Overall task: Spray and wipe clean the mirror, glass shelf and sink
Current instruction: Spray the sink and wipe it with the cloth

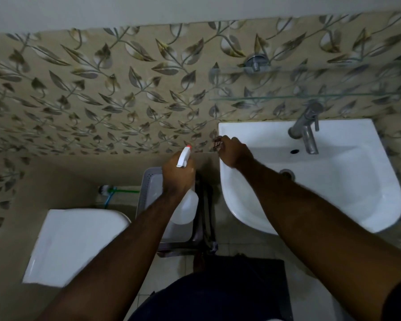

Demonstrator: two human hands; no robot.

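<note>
**Sink and spray bottle at the leaf-tiled wall**

The sink [347, 181] hangs white on the right, its tap [307, 133] at the back rim, the glass shelf [310, 96] on the wall just above. The left hand [177, 174] grips a white spray bottle [186, 200] by the neck, nozzle toward the tiles. The right hand [235, 152] is curled at the sink's left rim around something small and dark, too blurred to identify. A toilet lid [72, 246] lies lower left.
</note>
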